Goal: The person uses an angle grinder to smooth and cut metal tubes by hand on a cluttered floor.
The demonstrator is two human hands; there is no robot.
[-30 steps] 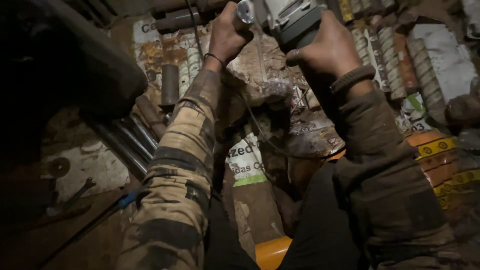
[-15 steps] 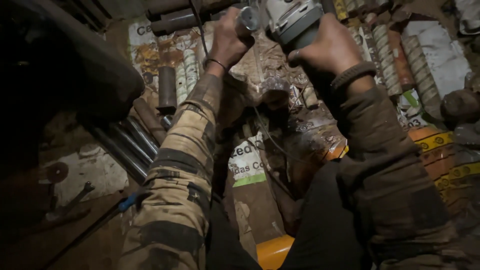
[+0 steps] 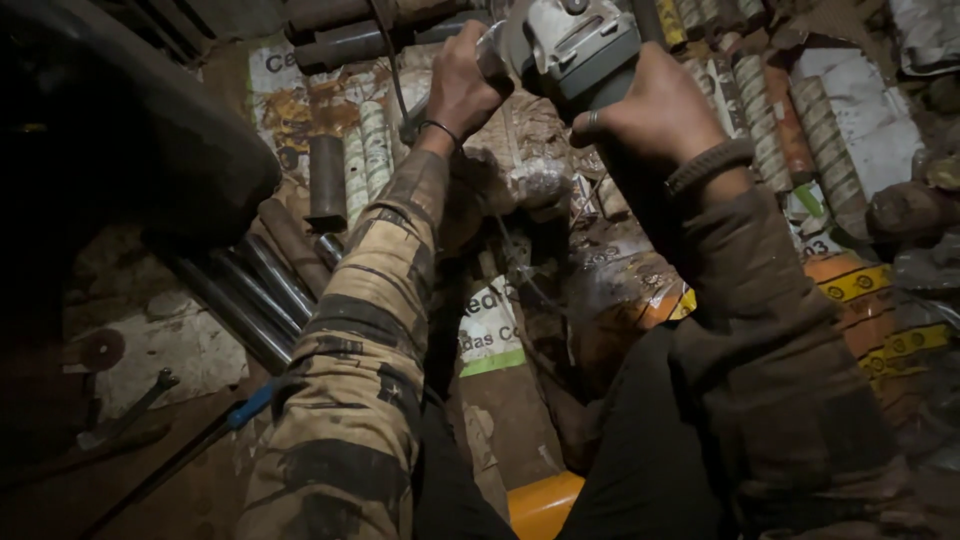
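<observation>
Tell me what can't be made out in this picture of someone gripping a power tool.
- Angle grinder: its front and disc are cut off by the top edge of the head view.
- Left hand: what it grips at the tool's side is hidden by its fingers.
- Right hand: covers the tool's rear.
- Left side: too dark; only metal pipes show.

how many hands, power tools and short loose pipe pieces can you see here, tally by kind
hands: 2, left hand and right hand, both gripping the tool
angle grinder: 1
short pipe piece: 1, lying on the printed sacks
total: 4
</observation>
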